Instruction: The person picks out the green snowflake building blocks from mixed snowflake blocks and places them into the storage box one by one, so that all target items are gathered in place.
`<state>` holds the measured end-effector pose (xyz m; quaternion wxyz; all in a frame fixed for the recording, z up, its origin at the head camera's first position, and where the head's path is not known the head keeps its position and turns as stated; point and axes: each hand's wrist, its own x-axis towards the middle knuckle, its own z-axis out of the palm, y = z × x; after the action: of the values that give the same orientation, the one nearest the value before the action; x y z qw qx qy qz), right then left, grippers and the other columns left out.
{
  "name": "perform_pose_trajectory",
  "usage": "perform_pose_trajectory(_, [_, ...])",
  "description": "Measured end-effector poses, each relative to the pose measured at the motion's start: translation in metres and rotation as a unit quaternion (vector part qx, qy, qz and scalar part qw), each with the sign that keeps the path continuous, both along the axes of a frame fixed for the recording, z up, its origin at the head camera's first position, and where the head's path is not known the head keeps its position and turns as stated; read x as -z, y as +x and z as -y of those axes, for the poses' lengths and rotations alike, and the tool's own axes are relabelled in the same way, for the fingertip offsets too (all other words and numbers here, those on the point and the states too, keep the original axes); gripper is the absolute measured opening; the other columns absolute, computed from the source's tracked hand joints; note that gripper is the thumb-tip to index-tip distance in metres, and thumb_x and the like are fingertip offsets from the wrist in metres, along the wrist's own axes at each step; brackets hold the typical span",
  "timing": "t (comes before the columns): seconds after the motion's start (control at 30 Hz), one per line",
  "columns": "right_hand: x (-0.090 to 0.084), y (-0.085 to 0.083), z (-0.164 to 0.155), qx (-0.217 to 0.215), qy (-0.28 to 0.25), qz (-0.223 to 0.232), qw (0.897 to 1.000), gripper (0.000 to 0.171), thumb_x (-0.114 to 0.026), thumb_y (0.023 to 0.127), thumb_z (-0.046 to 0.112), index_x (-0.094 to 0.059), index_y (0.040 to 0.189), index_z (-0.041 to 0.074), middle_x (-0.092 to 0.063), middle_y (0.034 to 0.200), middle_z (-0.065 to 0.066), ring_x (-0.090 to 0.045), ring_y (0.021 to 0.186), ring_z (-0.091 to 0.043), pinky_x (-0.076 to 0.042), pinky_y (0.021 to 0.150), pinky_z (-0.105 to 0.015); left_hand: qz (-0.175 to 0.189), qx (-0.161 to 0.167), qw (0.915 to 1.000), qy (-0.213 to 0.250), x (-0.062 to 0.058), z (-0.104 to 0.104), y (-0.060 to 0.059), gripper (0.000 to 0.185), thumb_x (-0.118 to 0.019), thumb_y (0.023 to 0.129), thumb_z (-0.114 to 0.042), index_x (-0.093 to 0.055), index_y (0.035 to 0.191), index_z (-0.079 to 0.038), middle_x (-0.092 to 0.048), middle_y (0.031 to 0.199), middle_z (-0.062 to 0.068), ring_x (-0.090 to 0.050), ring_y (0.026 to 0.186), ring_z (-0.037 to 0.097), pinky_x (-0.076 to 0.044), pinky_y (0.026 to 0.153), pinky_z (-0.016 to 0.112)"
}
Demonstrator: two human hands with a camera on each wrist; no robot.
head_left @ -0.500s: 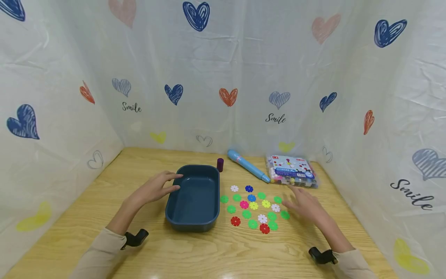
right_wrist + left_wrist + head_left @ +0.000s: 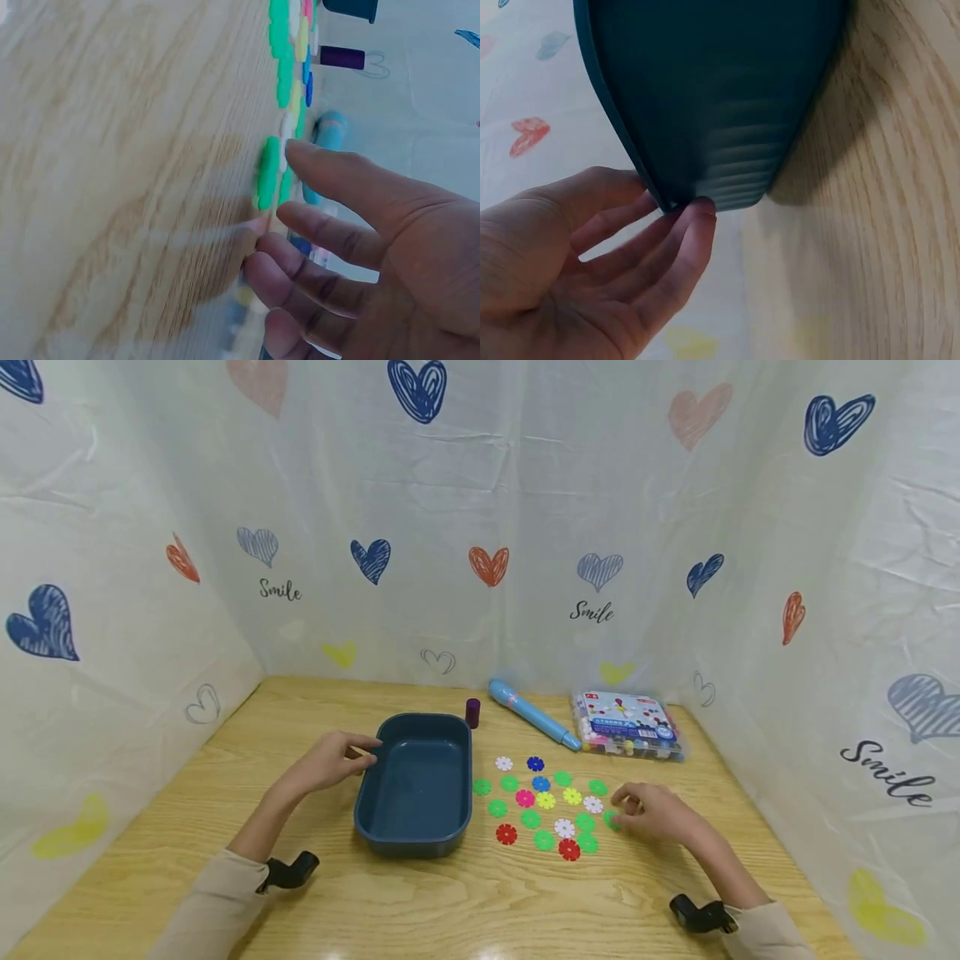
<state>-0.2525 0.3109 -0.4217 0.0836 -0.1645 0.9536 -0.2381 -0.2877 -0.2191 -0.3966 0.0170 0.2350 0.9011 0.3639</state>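
My left hand point(image 2: 326, 766) is at the left rim of a dark blue-green rectangular basin point(image 2: 414, 849). In the left wrist view its loosely bent fingertips point(image 2: 699, 208) touch the basin near the rim, without a clear grip. My right hand point(image 2: 660, 812) hovers low over the table, just right of a scatter of flower-shaped plastic discs. Its fingers are relaxed and slightly bent, holding nothing. Nearest to it are a green disc point(image 2: 611, 819) and a white disc point(image 2: 592, 805). Other discs include red point(image 2: 506, 834), pink point(image 2: 525, 798), yellow point(image 2: 546, 800) and dark blue point(image 2: 535, 764).
Behind the discs, a light-blue tube-shaped thing point(image 2: 532, 713) lies slantwise, with a small dark-purple cylinder point(image 2: 472, 712) upright beside the basin. A clear case with a printed lid point(image 2: 627, 723) sits at the back right. Heart-patterned curtains point(image 2: 517, 618) enclose the wooden table point(image 2: 480, 910).
My right hand has drawn back slightly toward me and right, its fingers curling in a little. My left hand has shifted slightly left at the basin rim. The discs look unmoved.
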Motion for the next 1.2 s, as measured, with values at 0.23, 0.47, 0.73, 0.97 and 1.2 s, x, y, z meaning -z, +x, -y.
perform_pose_trajectory(0.23, [0.0,-0.001,-0.003,-0.039,-0.017,0.012,0.999,0.025,-0.073,0.088,0.02,-0.063,0.105,0.004,-0.06,0.09,-0.003,-0.052,0.08,-0.012,-0.046,0.067,-0.025,0.053,0.004,0.9973,0.05,0.006,0.005,-0.005,0.04,-0.059,0.097,-0.008,-0.054,0.131,0.012,-0.058,0.125,0.035,-0.071,0.095,0.033,-0.06,0.076,0.04])
perform_pose_trajectory(0.47, [0.001,-0.003,-0.004,-0.033,-0.023,0.034,0.999,0.023,-0.074,0.087,0.018,-0.061,0.1,0.004,-0.06,0.088,-0.004,-0.052,0.078,-0.012,-0.046,0.065,-0.024,0.145,-0.008,0.9812,0.127,0.01,0.012,-0.005,0.047,-0.06,0.098,-0.015,-0.049,0.138,0.008,-0.051,0.125,0.03,-0.067,0.097,0.027,-0.06,0.08,0.044])
perform_pose_trajectory(0.73, [0.003,-0.005,-0.006,-0.013,-0.04,0.044,0.998,0.026,-0.076,0.085,0.018,-0.058,0.098,0.004,-0.059,0.085,-0.003,-0.052,0.077,-0.015,-0.045,0.062,-0.023,0.195,-0.026,0.9665,0.165,0.015,0.014,-0.01,0.047,-0.059,0.099,-0.017,-0.048,0.141,0.0,-0.05,0.121,0.023,-0.063,0.083,0.019,-0.06,0.077,0.04])
perform_pose_trajectory(0.97, [0.005,-0.005,-0.003,0.007,-0.05,0.034,0.998,0.028,-0.078,0.083,0.015,-0.057,0.097,0.003,-0.061,0.083,-0.005,-0.055,0.076,-0.018,-0.046,0.058,-0.025,0.204,-0.011,0.9638,0.172,0.015,0.015,-0.011,0.048,-0.057,0.1,-0.016,-0.045,0.143,0.001,-0.048,0.116,0.02,-0.059,0.078,0.018,-0.058,0.074,0.037])
perform_pose_trajectory(1.2, [0.004,-0.005,-0.001,0.021,-0.042,0.021,0.999,0.016,-0.07,0.089,0.009,-0.056,0.096,0.006,-0.063,0.081,-0.004,-0.056,0.067,-0.016,-0.047,0.054,-0.025,0.212,-0.003,0.9602,0.181,0.016,0.015,-0.011,0.05,-0.057,0.1,-0.017,-0.043,0.144,0.002,-0.048,0.113,0.016,-0.056,0.076,0.016,-0.057,0.071,0.034])
